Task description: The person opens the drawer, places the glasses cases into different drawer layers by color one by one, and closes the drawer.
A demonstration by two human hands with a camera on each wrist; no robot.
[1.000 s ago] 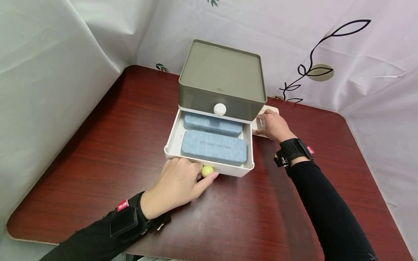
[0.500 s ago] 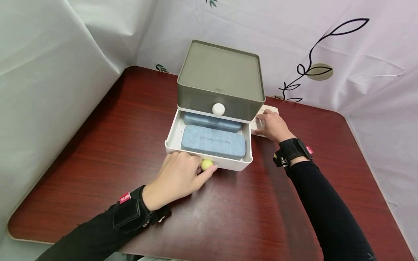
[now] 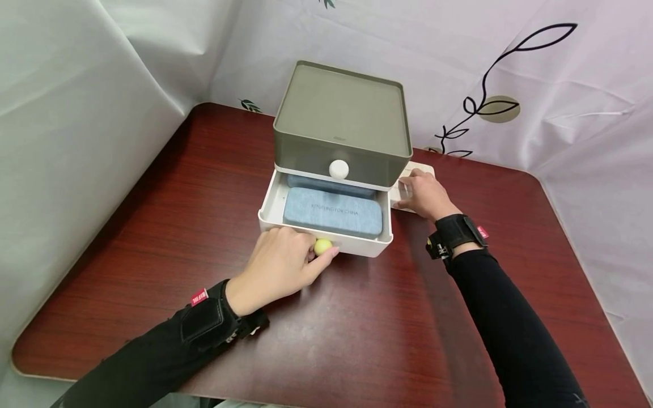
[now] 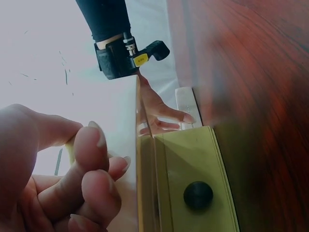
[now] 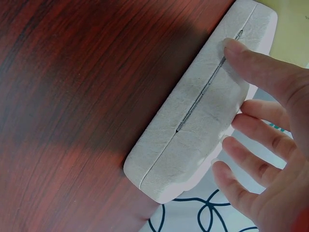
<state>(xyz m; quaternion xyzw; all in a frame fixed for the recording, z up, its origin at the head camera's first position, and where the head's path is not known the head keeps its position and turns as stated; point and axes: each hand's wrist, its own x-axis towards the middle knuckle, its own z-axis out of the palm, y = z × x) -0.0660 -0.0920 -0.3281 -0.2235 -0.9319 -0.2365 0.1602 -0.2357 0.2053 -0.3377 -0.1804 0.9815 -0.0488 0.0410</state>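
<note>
In the head view my left hand (image 3: 280,262) pinches the pale yellow knob (image 3: 322,247) of a white drawer (image 3: 367,245), thumb on one side and curled fingers on the other. A blue glasses case (image 3: 333,213) with printed lettering lies in the drawer; a second blue case (image 3: 331,185) behind it is partly hidden under the upper unit. My right hand (image 3: 425,195) is at a white hinged glasses case (image 5: 207,96) beside the box. The thumb touches its face near the hinge; the other fingers, loosely bent, lie at its edge, not wrapped around it.
An olive-grey upper drawer box (image 3: 342,113) with a white knob (image 3: 339,169) stands over the drawer. All this is on a dark red wooden table (image 3: 214,187). White patterned cloth (image 3: 388,39) hangs behind and at the sides.
My left hand has pushed the drawer further inward by its knob, so more of the rear blue case is covered. My right hand has stayed at the white case.
</note>
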